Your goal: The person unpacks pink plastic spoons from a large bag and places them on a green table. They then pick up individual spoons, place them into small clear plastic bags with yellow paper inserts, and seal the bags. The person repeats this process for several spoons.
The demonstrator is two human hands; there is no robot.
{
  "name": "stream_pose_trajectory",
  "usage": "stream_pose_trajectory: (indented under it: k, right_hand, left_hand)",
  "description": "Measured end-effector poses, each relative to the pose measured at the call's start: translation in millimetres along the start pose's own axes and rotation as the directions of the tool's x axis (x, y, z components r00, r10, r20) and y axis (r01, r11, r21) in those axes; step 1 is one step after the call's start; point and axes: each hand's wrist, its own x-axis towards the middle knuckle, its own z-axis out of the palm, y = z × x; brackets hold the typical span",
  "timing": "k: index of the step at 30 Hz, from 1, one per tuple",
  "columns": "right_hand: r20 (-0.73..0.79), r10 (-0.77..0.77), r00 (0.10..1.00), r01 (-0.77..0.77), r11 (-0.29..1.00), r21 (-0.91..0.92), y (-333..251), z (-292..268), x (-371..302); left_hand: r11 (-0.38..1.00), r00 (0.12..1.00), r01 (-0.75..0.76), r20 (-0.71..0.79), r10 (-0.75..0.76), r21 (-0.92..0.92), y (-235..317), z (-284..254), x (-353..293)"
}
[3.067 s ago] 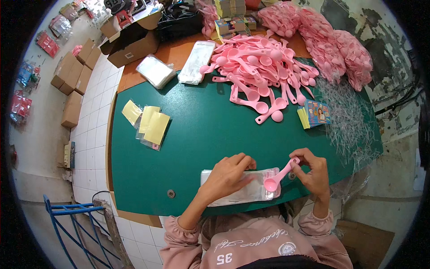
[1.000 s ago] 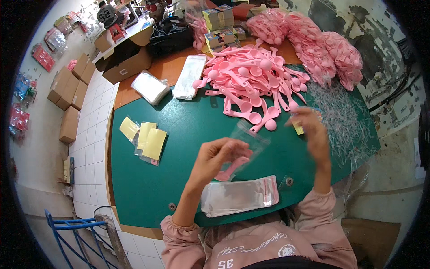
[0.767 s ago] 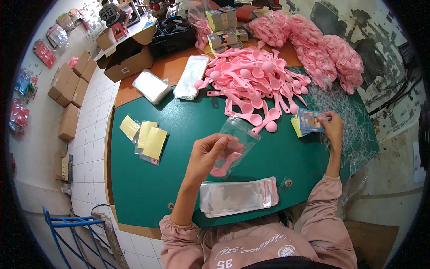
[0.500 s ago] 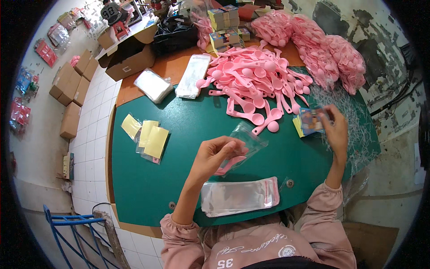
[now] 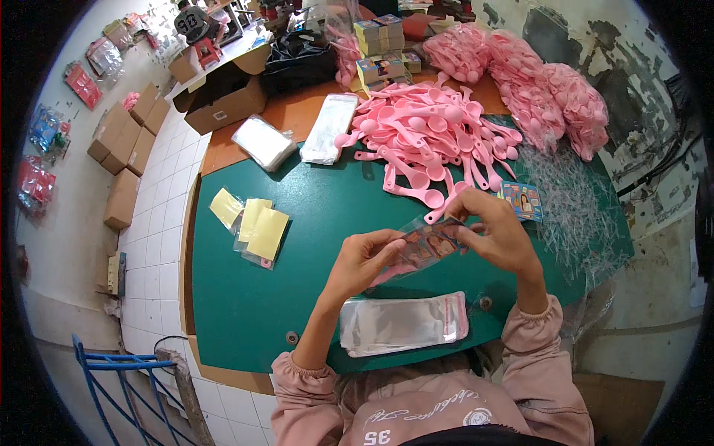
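Between finger and thumb, my left hand (image 5: 366, 260) pinches a clear plastic bag (image 5: 416, 265) with a pink measuring spoon (image 5: 388, 275) in it. My right hand (image 5: 497, 229) is closed on a printed card (image 5: 440, 243), which lies at the bag; whether it is inside or on top I cannot tell. Below both hands, a stack of clear bags (image 5: 398, 325) rests by the table's near edge. A stack of printed cards (image 5: 523, 199) sits just beyond my right hand. The heap of loose pink spoons (image 5: 428, 126) spreads across the far middle.
Several filled bags with yellow cards (image 5: 256, 227) lie at left on the green table (image 5: 312, 201). Two bag stacks (image 5: 262, 141) and an open carton (image 5: 223, 104) stand farther back. Bulky sacks of pink spoons (image 5: 532, 93) and clear plastic scraps (image 5: 573, 215) line the right side.
My right hand has come left from the card stack with a card, bringing it to the bag. My left hand still holds the bag with the spoon.
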Motion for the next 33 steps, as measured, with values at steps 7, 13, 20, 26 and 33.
stream_pose_trajectory:
  k: [7, 13, 20, 26, 33]
  right_hand:
    - [-0.281, 0.063, 0.958, 0.032, 0.946, 0.321, 26.5, 3.5, 14.1]
    - [-0.14, 0.015, 0.99, 0.007, 0.989, 0.149, 43.5, 27.6, 16.4]
    - [0.12, 0.128, 0.984, -0.157, 0.947, 0.279, 56.2, 35.3, 17.0]
    - [0.173, -0.043, 0.984, 0.021, 0.992, 0.125, 54.7, 51.8, 16.0]
    - [0.204, 0.056, 0.977, -0.074, 0.994, 0.082, 66.4, 52.2, 13.7]
  left_hand:
    - [0.99, 1.0, 0.017, -0.023, -0.021, -0.141, -0.1, -6.9, 14.4]
    - [0.999, 0.999, 0.038, -0.035, -0.037, 0.022, -25.5, -26.9, 17.3]
    - [0.945, 0.999, -0.003, 0.048, -0.014, 0.327, -22.4, -20.2, 17.1]
    - [0.95, 0.992, -0.09, 0.114, 0.058, 0.3, -19.4, -11.4, 13.1]
    - [0.905, 0.992, -0.062, 0.126, 0.009, 0.421, -14.9, -13.4, 10.4]
